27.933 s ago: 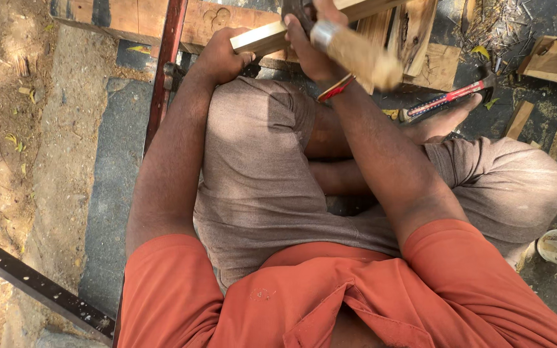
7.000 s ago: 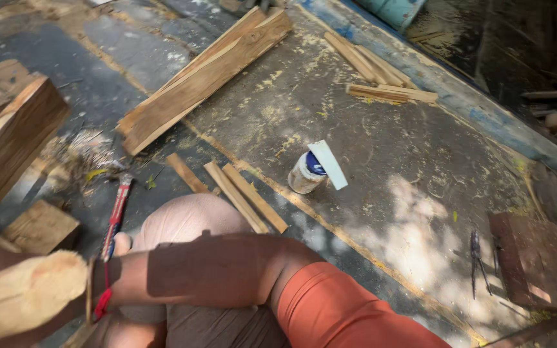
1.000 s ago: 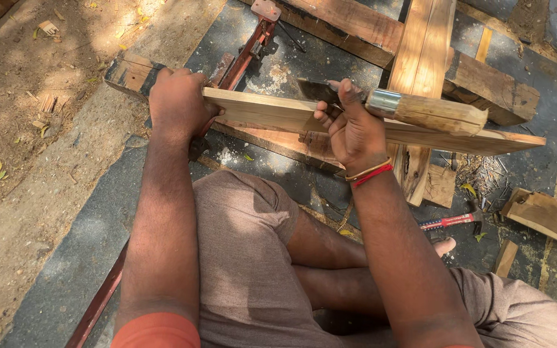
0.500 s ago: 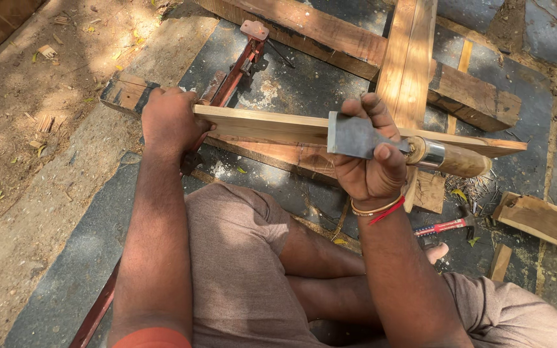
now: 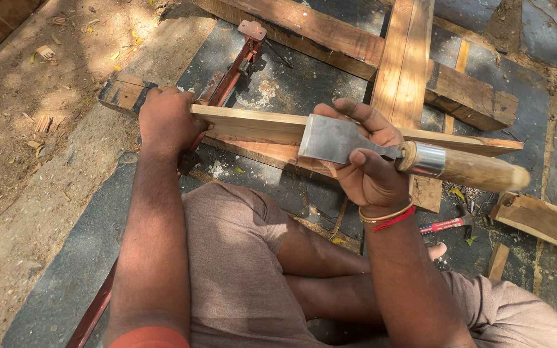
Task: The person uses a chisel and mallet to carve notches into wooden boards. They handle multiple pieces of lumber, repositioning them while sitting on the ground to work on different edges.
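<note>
We hold a thin wooden board level above our knees, over the stone floor. Our left hand clamps its left end, fingers wrapped shut. Our right hand grips a broad chisel, fingers closed around the blade against the board. A red clamp lies beneath.

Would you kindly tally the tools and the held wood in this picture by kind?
Chisel, in the right hand: 1
Hammer, on the ground: 1
Bar clamp, red: 1
Wooden strip, gripped by the left hand: 1
Total: 4
</note>
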